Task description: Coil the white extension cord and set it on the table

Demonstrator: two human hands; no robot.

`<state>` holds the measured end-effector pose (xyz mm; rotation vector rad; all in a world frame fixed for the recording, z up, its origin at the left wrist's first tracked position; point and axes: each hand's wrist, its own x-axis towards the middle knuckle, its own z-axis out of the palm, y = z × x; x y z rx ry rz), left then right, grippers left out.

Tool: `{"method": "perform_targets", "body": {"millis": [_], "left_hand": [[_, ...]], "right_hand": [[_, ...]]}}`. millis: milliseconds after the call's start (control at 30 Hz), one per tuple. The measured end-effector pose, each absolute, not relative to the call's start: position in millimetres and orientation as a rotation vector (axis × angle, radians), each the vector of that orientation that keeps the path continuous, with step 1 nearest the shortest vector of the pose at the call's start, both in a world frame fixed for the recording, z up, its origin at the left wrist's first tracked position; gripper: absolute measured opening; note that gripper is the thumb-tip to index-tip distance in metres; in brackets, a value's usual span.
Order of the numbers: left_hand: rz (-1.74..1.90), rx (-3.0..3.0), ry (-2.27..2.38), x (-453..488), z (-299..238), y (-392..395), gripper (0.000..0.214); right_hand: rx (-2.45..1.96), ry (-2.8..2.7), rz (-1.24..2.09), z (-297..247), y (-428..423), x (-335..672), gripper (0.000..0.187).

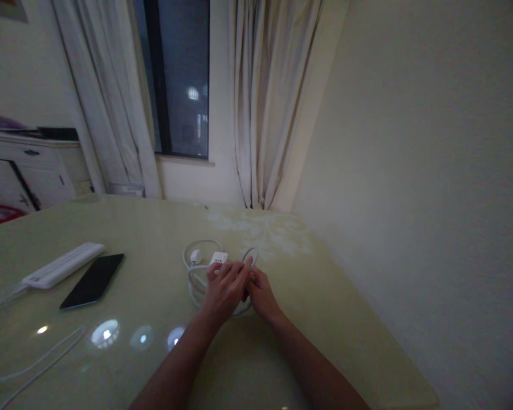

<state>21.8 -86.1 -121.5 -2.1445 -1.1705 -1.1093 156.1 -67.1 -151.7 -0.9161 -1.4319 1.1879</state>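
Note:
My left hand (226, 289) and my right hand (262, 293) meet over a loosely coiled white cable (190, 278) on the table. The fingers of both are curled closed on the cable, and the exact grip is hidden between them. One small loop of it rises just beyond the fingertips. Past my left hand lies a small white block with dark slots (219, 258), which looks like a socket head. Beside that, to the left, a white plug (195, 257) rests within a wider loop.
On the left of the glossy table (145, 245) lie a long white power strip (64, 266) and a black phone (94, 281). A thin white cord (38, 360) loops at the near left. The wall (410, 171) borders the table's right side; curtains (269, 102) hang behind.

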Motion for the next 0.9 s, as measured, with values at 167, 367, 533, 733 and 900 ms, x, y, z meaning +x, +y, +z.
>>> {"method": "perform_targets", "body": {"millis": [167,367,533,733,900], "left_hand": [[-1.421,-1.9,-1.267,15,-123,-88,0.028],[-1.804,-1.605,-1.326,-1,-119,-82,0.034],[-1.828,-1.267,-1.509,-25,-115,-75,0.041],[-1.818,-1.212,-1.598,-37,-113,-70,0.048],[-1.822,-1.217,-1.599,-42,-115,-66,0.045]], "right_hand": [[-0.741,-1.628,1.427,-156,-73,150,0.046],[-0.777,-1.91,1.449,-136,-82,155,0.058],[-1.009,-1.913,1.198,-110,-81,177,0.059],[-1.263,-1.778,0.275,-98,-70,212,0.03],[-1.416,-1.375,-0.011,-99,-52,247,0.044]]}}
